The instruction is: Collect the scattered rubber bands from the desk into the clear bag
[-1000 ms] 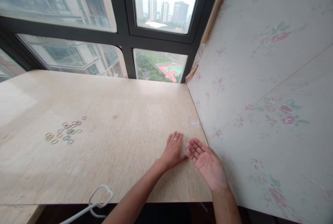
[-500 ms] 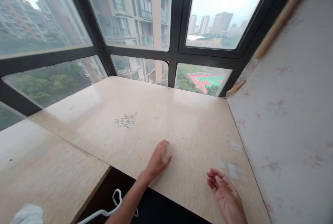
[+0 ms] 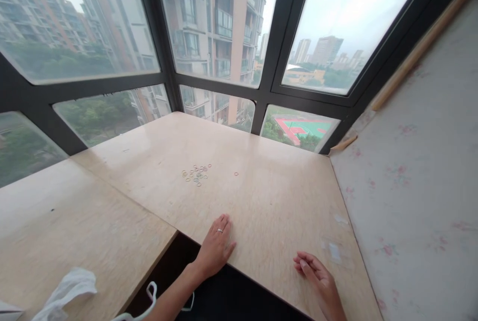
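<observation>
My left hand (image 3: pixel 217 245) lies palm down near the front edge of the wooden tabletop (image 3: pixel 261 171), fingers stretched out, with a ring on one finger. It holds nothing. To its right, my right hand (image 3: pixel 316 273) rests on its side above the board. Its fingers are curled in and the thumb lies against them, with nothing visible in it. Beyond the left hand, a loose cluster of small thin coloured bands (image 3: pixel 196 175) is spread on the wood. A single red band (image 3: pixel 236 173) lies apart, right of the cluster. Neither hand touches the bands.
Crumpled white tissue (image 3: pixel 74 281) sits at the lower left. A white cord (image 3: pixel 151 293) hangs by the dark gap at the front edge. Dark window frames (image 3: pixel 220 86) border the back, and a flowered wall (image 3: pixel 411 201) the right. Clear tape (image 3: pixel 335 252) sticks near the right hand.
The view has shifted, so the bands appear farther right. My left hand has drawn back toward the front edge and lies flatter. The right hand's fingers and thumb have come closer together.
</observation>
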